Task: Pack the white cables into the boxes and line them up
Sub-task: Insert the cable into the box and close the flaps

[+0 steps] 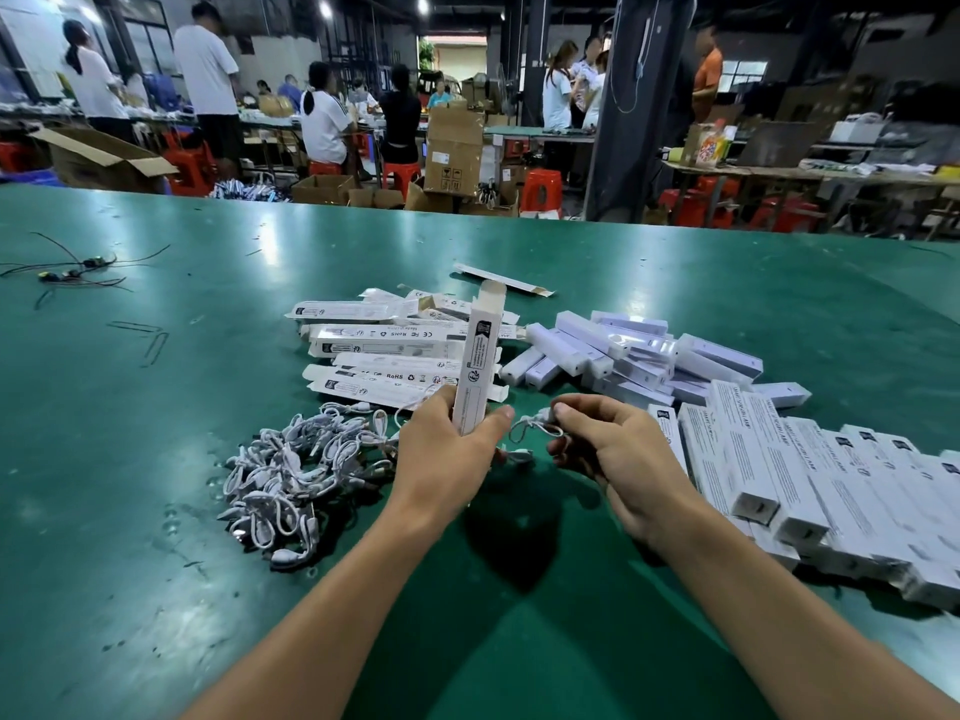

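On the green table, just above its surface and near the person's body, the left hand holds a white box upright. Its fingers and thumb are curled round the lower end, which they hide. The top flap of the box stands open, and what lies inside cannot be seen.

Just beside it, the right hand pinches a small looped white cable between thumb and fingertips. The other fingers are curled under, covering part of the loop. One end of the cable trails toward the left thumb, and whether it touches is hard to tell.

To the left lies a tangled pile of white cables, its separate pieces hard to tell apart. Beyond the hands is a loose stack of flat open boxes, most of its print too small to read. To the right of that is a heap of closed boxes.

A row of boxes lies side by side at the right and is cut off by the frame edge. Thin dark wires lie far off at the left. Behind the table, people and cartons are blurred.
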Action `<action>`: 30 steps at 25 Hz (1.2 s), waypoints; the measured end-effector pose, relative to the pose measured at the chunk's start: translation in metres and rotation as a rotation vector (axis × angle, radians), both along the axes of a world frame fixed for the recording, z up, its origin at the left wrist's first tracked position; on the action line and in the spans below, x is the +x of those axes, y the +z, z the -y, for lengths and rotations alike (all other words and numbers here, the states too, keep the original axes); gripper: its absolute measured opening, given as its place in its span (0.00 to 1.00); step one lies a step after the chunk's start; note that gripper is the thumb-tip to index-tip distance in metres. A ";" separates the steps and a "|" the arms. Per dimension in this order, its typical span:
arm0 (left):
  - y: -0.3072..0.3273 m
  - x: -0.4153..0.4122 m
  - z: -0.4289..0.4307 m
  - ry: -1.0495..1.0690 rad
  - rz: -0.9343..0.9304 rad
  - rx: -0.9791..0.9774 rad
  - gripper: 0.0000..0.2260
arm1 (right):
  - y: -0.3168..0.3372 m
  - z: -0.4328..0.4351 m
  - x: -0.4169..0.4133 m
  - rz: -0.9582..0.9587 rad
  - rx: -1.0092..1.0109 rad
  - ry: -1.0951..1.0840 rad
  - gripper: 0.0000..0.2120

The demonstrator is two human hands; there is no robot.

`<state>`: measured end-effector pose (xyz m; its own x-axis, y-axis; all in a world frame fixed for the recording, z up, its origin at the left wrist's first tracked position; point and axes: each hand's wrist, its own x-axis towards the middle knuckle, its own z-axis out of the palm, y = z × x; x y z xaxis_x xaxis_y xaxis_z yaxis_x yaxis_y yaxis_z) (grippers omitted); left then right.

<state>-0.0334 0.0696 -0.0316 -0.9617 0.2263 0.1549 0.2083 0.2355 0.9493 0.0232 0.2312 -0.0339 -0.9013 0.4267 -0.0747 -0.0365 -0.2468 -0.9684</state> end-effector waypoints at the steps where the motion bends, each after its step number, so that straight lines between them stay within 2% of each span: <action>1: 0.000 0.001 0.000 -0.018 0.016 0.022 0.08 | 0.000 0.002 0.002 -0.024 -0.001 -0.001 0.05; 6: 0.007 0.004 -0.001 -0.153 0.187 0.267 0.11 | -0.003 0.010 0.010 -0.097 -0.019 0.026 0.10; 10: 0.011 0.007 -0.001 -0.200 0.262 0.345 0.12 | -0.004 0.011 0.013 -0.105 -0.074 0.069 0.06; 12: 0.011 0.008 -0.001 -0.190 0.255 0.373 0.10 | -0.006 0.013 0.014 -0.120 0.051 0.050 0.04; 15: 0.014 0.008 0.000 -0.170 0.266 0.367 0.06 | -0.008 0.016 0.016 -0.160 0.378 -0.007 0.05; 18: 0.017 0.010 0.001 -0.157 0.317 0.379 0.06 | -0.010 0.018 0.020 -0.236 0.585 0.016 0.14; 21: 0.018 0.011 0.001 -0.134 0.366 0.401 0.06 | -0.011 0.019 0.022 -0.214 0.777 0.014 0.24; 24: 0.017 0.011 0.001 -0.142 0.382 0.407 0.05 | -0.012 0.019 0.022 -0.198 0.842 -0.075 0.22; 30: 0.020 0.009 0.003 -0.165 0.395 0.433 0.05 | -0.012 0.020 0.021 -0.242 0.788 -0.106 0.13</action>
<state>-0.0245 0.0662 -0.0118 -0.9228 0.3732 -0.0955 -0.1786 -0.1947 0.9645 0.0444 0.2111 -0.0456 -0.8060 0.3568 0.4722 -0.2510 0.5166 -0.8186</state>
